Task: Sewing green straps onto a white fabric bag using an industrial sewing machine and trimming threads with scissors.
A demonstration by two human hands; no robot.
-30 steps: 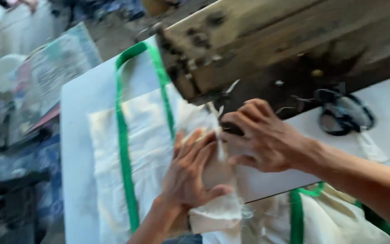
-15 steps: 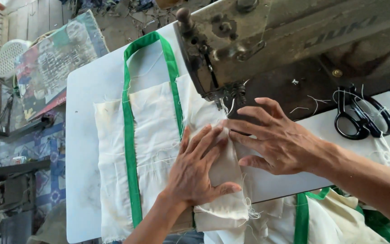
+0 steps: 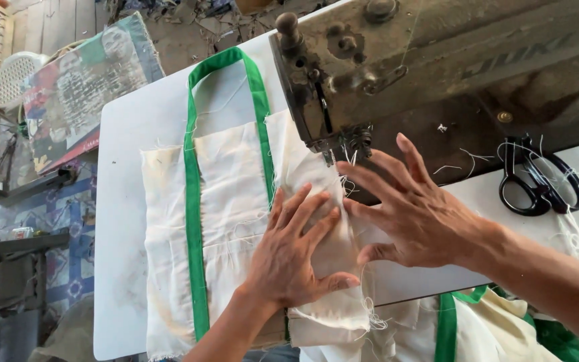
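Both my hands are flat and open on the cream cloth bag (image 3: 229,201), not pinching anything. My left hand (image 3: 296,255) presses the fabric down on the white table (image 3: 125,167), fingers spread toward the sewing machine (image 3: 423,60). My right hand (image 3: 417,214) rests just beside it, fingertips near the needle. The green strap (image 3: 194,201) loops off to the far side. Black scissors (image 3: 537,181) lie over on the right.

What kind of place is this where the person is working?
Probably a small sewing workshop. Both hands press cream cloth with green straps flat under a worn sewing machine, and black scissors lie on the white table.
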